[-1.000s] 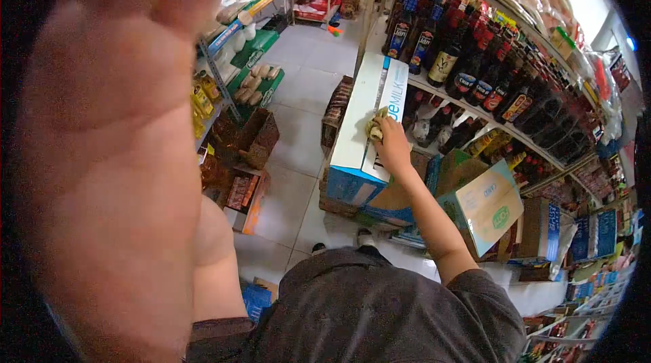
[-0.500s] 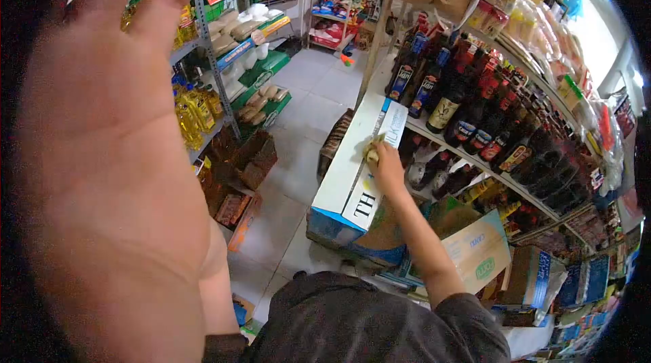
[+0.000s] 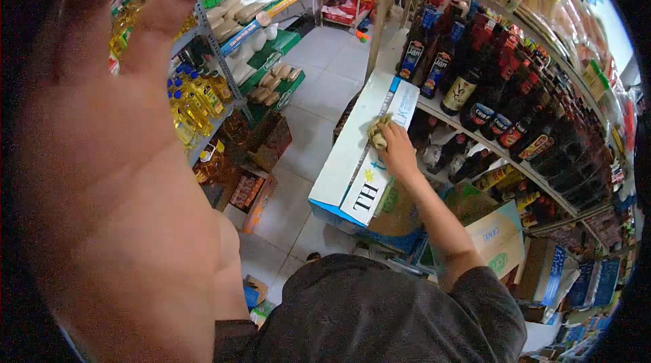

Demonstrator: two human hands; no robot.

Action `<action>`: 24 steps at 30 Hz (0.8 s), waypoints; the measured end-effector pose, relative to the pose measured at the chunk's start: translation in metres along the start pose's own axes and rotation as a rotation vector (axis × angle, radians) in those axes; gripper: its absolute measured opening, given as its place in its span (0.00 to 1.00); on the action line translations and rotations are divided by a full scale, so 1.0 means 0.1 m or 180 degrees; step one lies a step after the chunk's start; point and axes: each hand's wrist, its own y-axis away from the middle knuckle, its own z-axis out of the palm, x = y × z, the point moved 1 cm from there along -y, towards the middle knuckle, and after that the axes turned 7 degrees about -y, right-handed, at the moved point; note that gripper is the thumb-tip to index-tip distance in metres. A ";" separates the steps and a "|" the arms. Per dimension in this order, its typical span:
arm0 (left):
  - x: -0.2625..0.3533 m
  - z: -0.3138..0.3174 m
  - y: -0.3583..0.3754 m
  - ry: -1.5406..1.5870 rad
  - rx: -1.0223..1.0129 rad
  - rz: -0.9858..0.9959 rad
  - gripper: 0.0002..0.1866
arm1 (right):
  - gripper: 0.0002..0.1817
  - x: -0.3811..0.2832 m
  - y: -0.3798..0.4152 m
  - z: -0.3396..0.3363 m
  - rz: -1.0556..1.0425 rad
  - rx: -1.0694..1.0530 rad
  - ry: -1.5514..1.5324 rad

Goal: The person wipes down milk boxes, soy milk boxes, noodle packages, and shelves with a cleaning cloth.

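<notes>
A pale tiled floor (image 3: 312, 139) runs away from me down a shop aisle, with stocked shelving on both sides. On the left are yellow oil bottles (image 3: 196, 106), and farther along pale bags (image 3: 278, 85); on the right, dark bottles (image 3: 461, 93) with printed labels stand in close rows. At center, a long white-and-blue carton (image 3: 346, 159) lies just beside the right-hand shelving, its far end near the bottles and its near end marked with large black letters, "TH". Much of what supports it is hidden from me.

My right hand (image 3: 401, 156) grips a crumpled, olive-colored cloth (image 3: 378, 134) and rests it on the carton's top, between the two ends. The cloth is bunched rather than spread, so it touches only a small patch there; the "TH" lettering is uncovered. My left hand (image 3: 129, 173) is open, palm toward the camera — blurred and very close, filling the left side of my view. I see nothing in it, though some fingertips are cut off. It is well apart from the carton, so I judge that only the right hand is working there. An opened cardboard box (image 3: 495, 241) sits near, to the right.
</notes>
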 end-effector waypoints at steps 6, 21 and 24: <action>-0.39 0.36 0.51 -0.1176 -0.0788 -0.0600 0.21 | 0.25 1.07 -0.89 0.13 0.0126 0.0216 -0.0126; -1.69 0.41 2.60 -0.2905 -0.3233 -0.3496 0.29 | 0.24 -0.63 0.61 -0.15 -0.0027 -0.0323 -0.0956; -1.67 0.40 2.59 -0.2801 -0.3067 -0.3583 0.28 | 0.19 -0.27 0.24 -0.04 0.0327 -0.0105 -0.0624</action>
